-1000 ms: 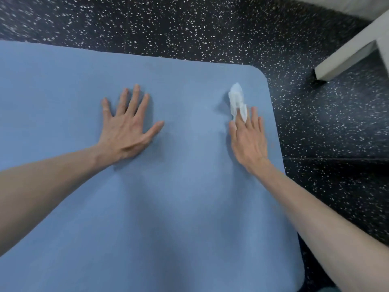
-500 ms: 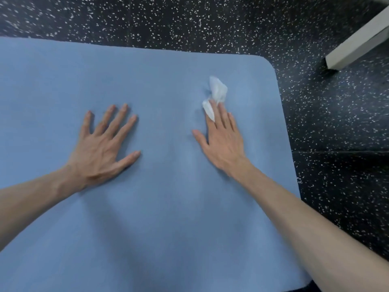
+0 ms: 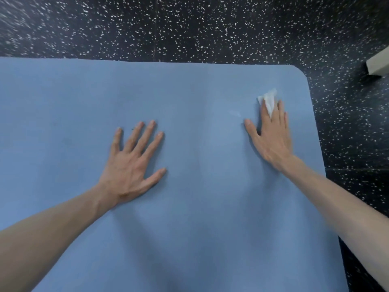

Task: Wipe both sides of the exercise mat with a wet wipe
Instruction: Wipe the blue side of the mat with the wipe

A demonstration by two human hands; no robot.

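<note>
A blue exercise mat (image 3: 189, 218) lies flat on the floor and fills most of the view, with its rounded far right corner in sight. My left hand (image 3: 131, 163) rests flat on the mat near the middle, fingers spread. My right hand (image 3: 271, 133) lies flat near the mat's right edge, straight fingers pressing a crumpled white wet wipe (image 3: 268, 101) onto the mat. Part of the wipe sticks out beyond my fingertips and between the fingers.
Black rubber floor (image 3: 189, 28) with white speckles surrounds the mat at the far side and right. A pale beam or furniture leg (image 3: 377, 63) stands on the floor at the far right edge of the view.
My right hand has slid the wipe to the right, toward the mat's right edge. My left hand stays flat on the mat. The view has shifted so the mat's far edge sits lower.
</note>
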